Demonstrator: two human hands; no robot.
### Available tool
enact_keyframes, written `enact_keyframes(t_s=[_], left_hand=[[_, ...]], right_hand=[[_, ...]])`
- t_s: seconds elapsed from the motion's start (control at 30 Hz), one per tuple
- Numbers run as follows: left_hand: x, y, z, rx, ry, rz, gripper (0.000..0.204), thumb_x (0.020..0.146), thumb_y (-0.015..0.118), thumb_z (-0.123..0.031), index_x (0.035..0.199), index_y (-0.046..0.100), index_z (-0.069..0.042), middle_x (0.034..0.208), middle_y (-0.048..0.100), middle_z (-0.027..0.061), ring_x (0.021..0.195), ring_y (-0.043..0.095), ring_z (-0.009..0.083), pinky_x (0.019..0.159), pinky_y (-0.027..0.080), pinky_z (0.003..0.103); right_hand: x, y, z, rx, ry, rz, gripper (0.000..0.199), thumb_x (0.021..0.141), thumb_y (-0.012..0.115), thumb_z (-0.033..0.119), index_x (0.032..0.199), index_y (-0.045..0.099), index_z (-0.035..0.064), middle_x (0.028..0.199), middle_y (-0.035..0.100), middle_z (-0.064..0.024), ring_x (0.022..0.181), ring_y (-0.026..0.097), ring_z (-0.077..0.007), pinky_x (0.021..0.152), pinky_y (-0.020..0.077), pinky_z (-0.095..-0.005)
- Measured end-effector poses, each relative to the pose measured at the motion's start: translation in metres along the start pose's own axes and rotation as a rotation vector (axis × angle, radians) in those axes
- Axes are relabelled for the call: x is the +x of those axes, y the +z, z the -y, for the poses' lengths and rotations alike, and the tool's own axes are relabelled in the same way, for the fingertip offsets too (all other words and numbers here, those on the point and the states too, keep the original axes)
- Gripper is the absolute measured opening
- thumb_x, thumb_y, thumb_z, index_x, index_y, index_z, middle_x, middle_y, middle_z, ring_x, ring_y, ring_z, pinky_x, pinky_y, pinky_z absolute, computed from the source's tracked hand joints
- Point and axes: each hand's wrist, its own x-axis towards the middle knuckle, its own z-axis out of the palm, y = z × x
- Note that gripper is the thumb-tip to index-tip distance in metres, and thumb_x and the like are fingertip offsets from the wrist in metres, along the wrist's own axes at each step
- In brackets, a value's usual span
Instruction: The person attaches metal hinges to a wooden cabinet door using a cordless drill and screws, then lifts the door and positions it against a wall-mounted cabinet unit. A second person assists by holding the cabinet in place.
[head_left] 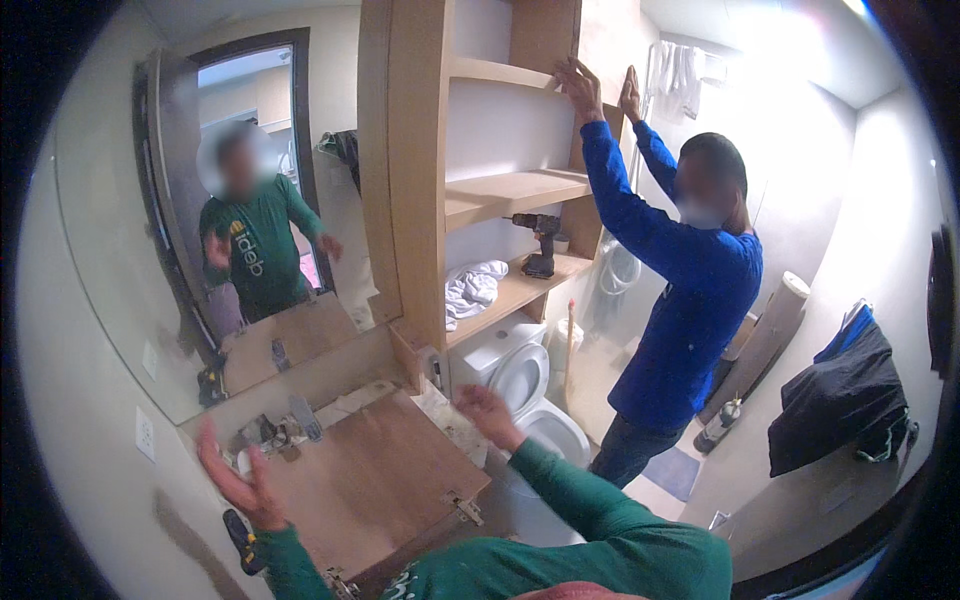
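My left hand is raised over the left edge of a brown wooden cabinet door, its fingers apart and nothing in it. Held up beyond the door's far right corner, my right hand is slightly blurred, with loosely bent fingers and nothing visible in them. Flat below both hands lies the door, with a metal hinge at its near right corner. Several small tools and bits of hardware lie along its far edge, under the mirror.
A co-worker in a blue top stands at right, both hands raised against a tall wooden shelf unit. On its shelves are a cordless drill and white cloth. A toilet stands below. Dark clothing hangs at right.
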Motion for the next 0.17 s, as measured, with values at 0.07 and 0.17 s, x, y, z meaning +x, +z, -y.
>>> enact_keyframes(t_s=[0.07,0.17], left_hand=[[0.087,-0.001,-0.046,-0.192,0.411,-0.198,0.074,0.102,0.064,-0.043,0.149,0.041,0.010,0.158,0.044,0.0305,0.148,0.043,0.0425,0.127,0.026,0.055],[0.186,-0.108,-0.149,-0.452,0.993,-0.183,0.074,0.099,0.052,-0.062,0.144,0.052,-0.003,0.157,0.046,0.0219,0.148,0.038,0.0434,0.124,0.022,0.062]], right_hand=[[-0.010,-0.058,0.116,0.098,-0.279,0.015,0.043,0.099,0.075,0.017,0.137,0.061,0.0020,0.124,0.066,-0.0058,0.112,0.063,-0.0146,0.101,0.0500,-0.0330],[-0.054,-0.094,0.294,-0.088,-1.033,-0.052,0.038,0.099,0.064,0.009,0.136,0.059,0.0025,0.132,0.062,-0.0119,0.121,0.061,-0.0249,0.109,0.0462,-0.0362]])
